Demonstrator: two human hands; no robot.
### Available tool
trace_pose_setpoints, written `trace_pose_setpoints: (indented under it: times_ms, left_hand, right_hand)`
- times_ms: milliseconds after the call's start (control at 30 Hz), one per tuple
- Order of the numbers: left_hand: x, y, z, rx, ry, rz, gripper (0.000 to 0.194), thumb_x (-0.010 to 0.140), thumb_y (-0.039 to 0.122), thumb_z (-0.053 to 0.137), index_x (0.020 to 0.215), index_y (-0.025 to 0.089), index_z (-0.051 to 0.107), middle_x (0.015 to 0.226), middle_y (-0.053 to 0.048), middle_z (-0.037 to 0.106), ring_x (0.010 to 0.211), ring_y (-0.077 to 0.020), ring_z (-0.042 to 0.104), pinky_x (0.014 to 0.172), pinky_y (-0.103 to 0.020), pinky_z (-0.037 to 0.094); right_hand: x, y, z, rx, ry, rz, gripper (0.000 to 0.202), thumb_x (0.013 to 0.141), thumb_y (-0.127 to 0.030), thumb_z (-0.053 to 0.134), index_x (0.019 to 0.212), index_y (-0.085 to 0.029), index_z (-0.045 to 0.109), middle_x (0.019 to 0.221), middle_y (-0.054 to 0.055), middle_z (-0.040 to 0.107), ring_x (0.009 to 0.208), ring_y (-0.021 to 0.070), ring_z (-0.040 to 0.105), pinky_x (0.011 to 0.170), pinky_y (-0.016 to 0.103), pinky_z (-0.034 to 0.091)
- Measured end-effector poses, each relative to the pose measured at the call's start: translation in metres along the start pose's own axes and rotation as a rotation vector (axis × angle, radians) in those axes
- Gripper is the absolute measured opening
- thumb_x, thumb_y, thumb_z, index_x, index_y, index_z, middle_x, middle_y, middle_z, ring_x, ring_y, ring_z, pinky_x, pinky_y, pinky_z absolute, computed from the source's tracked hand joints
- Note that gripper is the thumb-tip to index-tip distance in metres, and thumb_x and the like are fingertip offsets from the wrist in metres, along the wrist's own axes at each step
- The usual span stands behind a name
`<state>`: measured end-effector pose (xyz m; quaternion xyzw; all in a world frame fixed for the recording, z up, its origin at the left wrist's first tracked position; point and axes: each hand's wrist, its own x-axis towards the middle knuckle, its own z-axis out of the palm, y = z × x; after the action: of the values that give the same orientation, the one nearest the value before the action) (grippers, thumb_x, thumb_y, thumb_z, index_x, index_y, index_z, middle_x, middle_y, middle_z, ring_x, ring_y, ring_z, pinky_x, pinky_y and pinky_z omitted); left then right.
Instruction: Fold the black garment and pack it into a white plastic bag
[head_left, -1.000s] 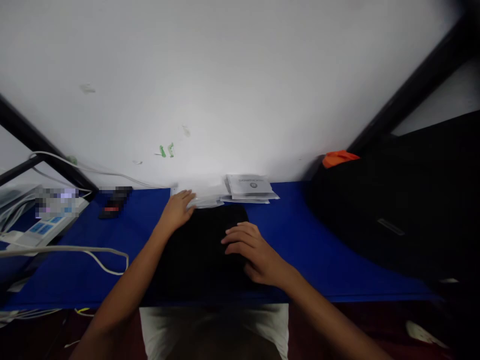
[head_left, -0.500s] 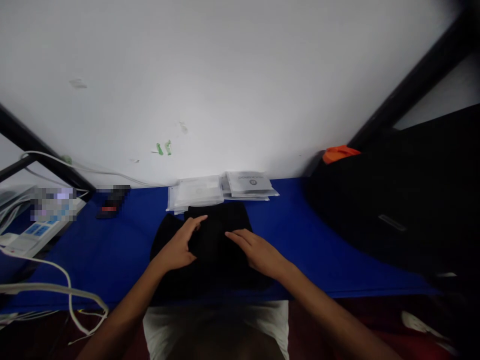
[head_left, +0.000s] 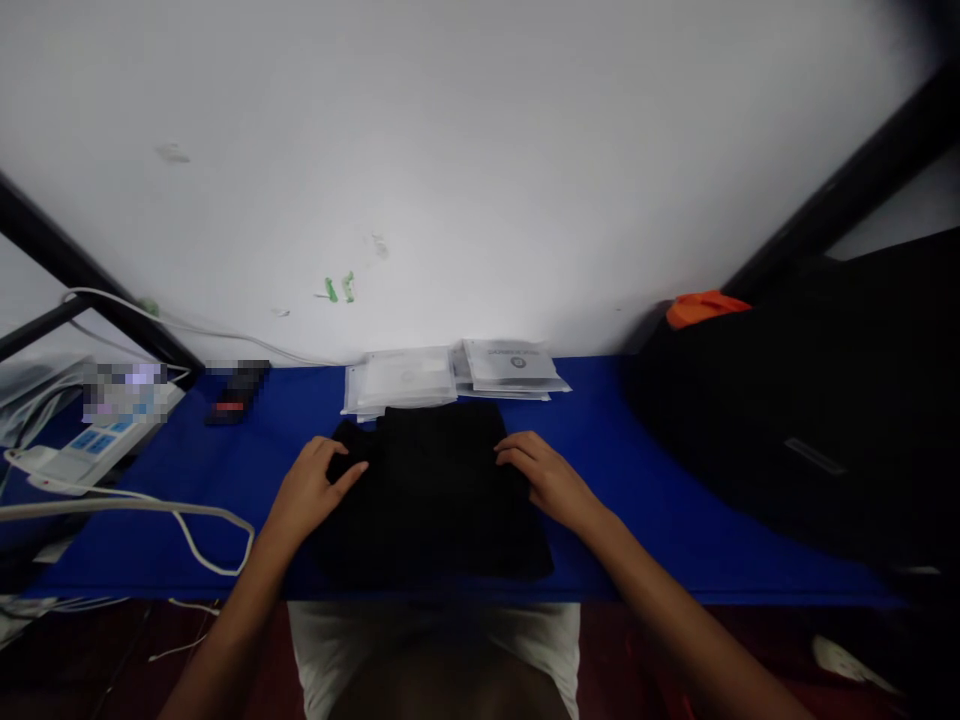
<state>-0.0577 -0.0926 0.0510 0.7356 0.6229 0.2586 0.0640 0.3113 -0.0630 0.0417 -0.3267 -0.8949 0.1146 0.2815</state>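
A black garment, folded into a rough rectangle, lies on the blue tabletop in front of me; its exact kind does not show. My left hand rests at its upper left side, the thumb stretched over the dark fabric and apart from the bent fingers. Along the opposite edge, my right hand touches the cloth with its fingers extended and its thumb hidden. Just behind the garment lie clear-and-white zip bags, with another stack of printed bags beside them.
A white power strip with cables sits at the left, near a dark partly blurred object. A large black bag or cloth fills the right side, with an orange item behind it. The wall bounds the back.
My hands have spread from the middle of the garment to its left and right sides. The fabric looks flatter and squarer. The view has shifted slightly.
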Motion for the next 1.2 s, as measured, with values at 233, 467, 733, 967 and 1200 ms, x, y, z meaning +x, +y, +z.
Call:
trace_pose_setpoints:
  times_ms: [233, 467, 733, 967, 1200]
  left_hand:
    - [0.003, 0.012, -0.016, 0.291, 0.184, -0.25, 0.048, 0.087, 0.047, 0.056, 0.122, 0.015, 0.058, 0.121, -0.016, 0.056, 0.116, -0.0363, 0.053, 0.093, -0.05, 0.049]
    - [0.008, 0.026, 0.001, 0.109, -0.159, 0.403, 0.047, 0.081, 0.021, 0.065, 0.127, 0.022, 0.056, 0.146, -0.012, 0.043, 0.134, -0.0327, 0.04, 0.108, -0.052, 0.038]
    - [0.041, 0.031, 0.011, 0.032, -0.049, 0.27, 0.018, 0.095, 0.021, 0.049, 0.104, 0.022, 0.064, 0.107, -0.005, 0.068, 0.1, -0.0217, 0.063, 0.086, -0.035, 0.053]
    - [0.053, 0.033, 0.016, 0.234, 0.1, 0.162, 0.025, 0.094, 0.032, 0.054, 0.111, 0.015, 0.061, 0.104, -0.011, 0.064, 0.095, -0.0269, 0.061, 0.082, -0.039, 0.05]
    - [0.036, 0.003, 0.017, 0.149, -0.248, 0.168, 0.03, 0.086, 0.035, 0.067, 0.11, 0.018, 0.062, 0.107, -0.009, 0.065, 0.101, -0.0278, 0.059, 0.087, -0.042, 0.047]
  right_hand:
    - [-0.001, 0.013, -0.005, 0.073, 0.04, -0.006, 0.053, 0.074, 0.006, 0.038, 0.113, -0.022, 0.059, 0.114, 0.011, 0.062, 0.111, 0.0242, 0.056, 0.092, 0.046, 0.052]
    - [0.007, -0.002, -0.01, 0.096, -0.082, 0.067, 0.04, 0.089, -0.024, 0.058, 0.129, -0.023, 0.051, 0.124, 0.012, 0.06, 0.118, 0.0267, 0.054, 0.099, 0.048, 0.048]
    - [0.023, 0.003, -0.006, -0.077, -0.115, 0.187, 0.025, 0.082, -0.009, 0.056, 0.104, -0.02, 0.06, 0.105, 0.008, 0.067, 0.099, 0.0241, 0.063, 0.086, 0.04, 0.051]
    - [0.051, 0.003, 0.003, -0.36, 0.178, 0.367, 0.022, 0.095, -0.023, 0.047, 0.114, -0.018, 0.057, 0.107, 0.013, 0.064, 0.102, 0.0274, 0.061, 0.082, 0.037, 0.052]
    - [0.033, -0.016, 0.024, -0.215, -0.196, 0.231, 0.023, 0.086, -0.03, 0.067, 0.103, -0.017, 0.059, 0.106, 0.012, 0.062, 0.098, 0.0273, 0.059, 0.084, 0.04, 0.049]
